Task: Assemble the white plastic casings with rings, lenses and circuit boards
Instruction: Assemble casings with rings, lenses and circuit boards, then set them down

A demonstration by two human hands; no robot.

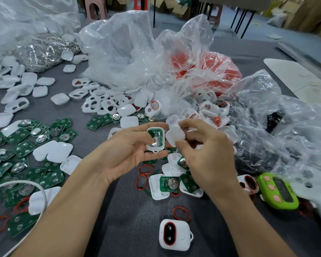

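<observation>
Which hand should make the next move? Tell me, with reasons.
Right. The right hand pinches a cover just beside the open casing, which the left hand holds with its board facing up. Likely the right brings the cover over while the left steadies.

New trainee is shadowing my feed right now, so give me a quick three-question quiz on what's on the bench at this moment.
1. True or false: the casing in the left hand is empty.
2. What does the right hand pinch? A) a red band B) a white cover C) a bare board
3. Fill in: the closed unit nearest the camera has a ___ ring round its window.
Key: 1 false, it holds a green circuit board with a coin cell. 2 B. 3 red.
</observation>
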